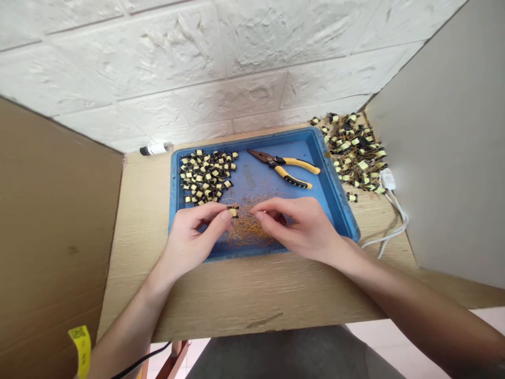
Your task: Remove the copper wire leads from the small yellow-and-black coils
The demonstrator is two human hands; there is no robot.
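Observation:
Between the thumb and forefinger of my left hand is a small transformer, a black bobbin wrapped in pale yellow tape. My right hand is just to its right, thumb and forefinger pinched together; whatever lies between those fingertips is too small to make out. Both hands are over a blue tray. Under them lies a heap of short yellow wire clippings. A pile of similar transformers fills the tray's left side. Pliers with yellow and black handles rest behind my right hand.
More transformers with long wire leads are heaped on the wooden table, right of the tray. A white plug with a cable sits beside them. A small black-and-white bottle lies back left. Panels flank both sides; a white brick-pattern wall stands behind.

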